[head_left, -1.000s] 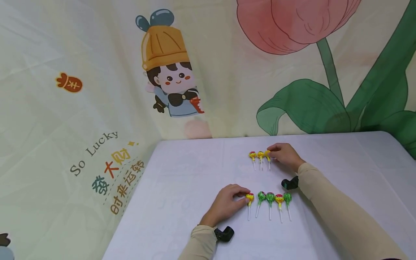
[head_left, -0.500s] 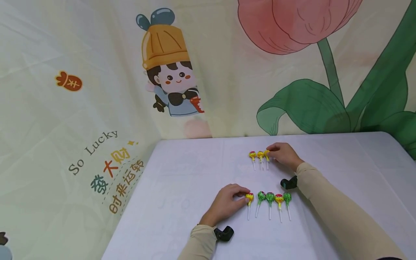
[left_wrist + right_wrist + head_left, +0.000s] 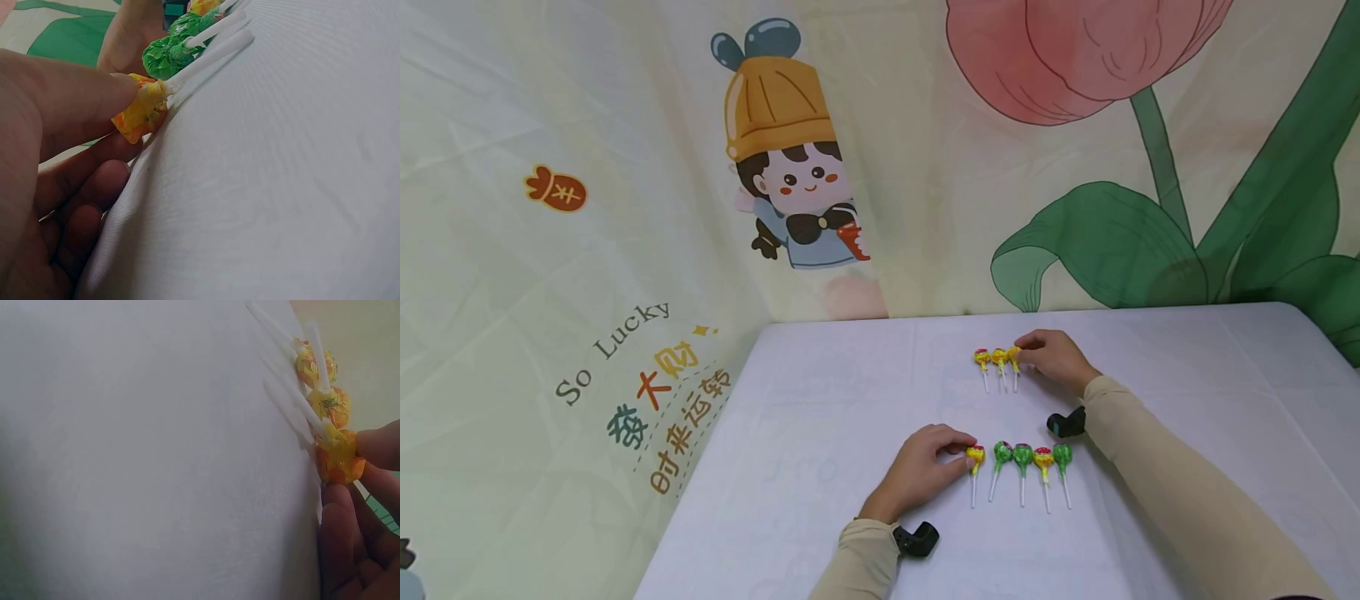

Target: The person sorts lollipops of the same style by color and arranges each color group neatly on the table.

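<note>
My left hand (image 3: 927,468) pinches the wrapped head of a yellow lollipop (image 3: 145,111) between thumb and fingers, at the left end of the near row. Beside it lie two green lollipops (image 3: 1022,457), a yellow-and-red lollipop (image 3: 1043,458) and another green one, sticks toward me. Farther back, my right hand (image 3: 1057,358) pinches the head of a yellow lollipop (image 3: 340,456), the rightmost of three in a short row. The other two yellow lollipops (image 3: 982,358) lie close to its left, their sticks also pointing toward me.
A white cloth covers the table (image 3: 820,400), whose far edge meets a printed curtain (image 3: 925,208). Black wrist cameras (image 3: 917,540) sit on both wrists, the right one just behind the near row's right end.
The right hand and its lollipop have shifted very slightly left, closer to the other two in the far row. The left hand stays on its lollipop.
</note>
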The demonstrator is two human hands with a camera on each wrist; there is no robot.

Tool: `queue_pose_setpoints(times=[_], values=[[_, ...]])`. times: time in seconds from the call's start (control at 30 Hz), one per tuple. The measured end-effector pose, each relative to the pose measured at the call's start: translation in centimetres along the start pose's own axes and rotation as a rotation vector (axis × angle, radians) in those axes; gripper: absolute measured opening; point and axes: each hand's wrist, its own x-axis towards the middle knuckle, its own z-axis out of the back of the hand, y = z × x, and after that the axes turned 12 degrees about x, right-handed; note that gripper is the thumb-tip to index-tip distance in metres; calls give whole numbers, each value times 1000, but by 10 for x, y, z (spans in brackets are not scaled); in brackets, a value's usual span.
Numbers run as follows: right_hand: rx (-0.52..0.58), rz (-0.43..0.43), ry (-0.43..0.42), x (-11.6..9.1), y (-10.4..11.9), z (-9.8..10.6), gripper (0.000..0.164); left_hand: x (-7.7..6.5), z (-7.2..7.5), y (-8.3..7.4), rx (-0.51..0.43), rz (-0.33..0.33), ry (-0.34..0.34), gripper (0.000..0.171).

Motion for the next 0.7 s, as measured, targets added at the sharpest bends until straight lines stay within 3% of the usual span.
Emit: queue_pose_setpoints(times=[0.4, 0.7], values=[[29, 35, 21, -5, -1, 7, 38, 0, 2, -1, -8, -9, 4, 30], [56, 8, 12, -7, -1, 10, 38, 0, 1, -2, 12, -32, -15, 29]])
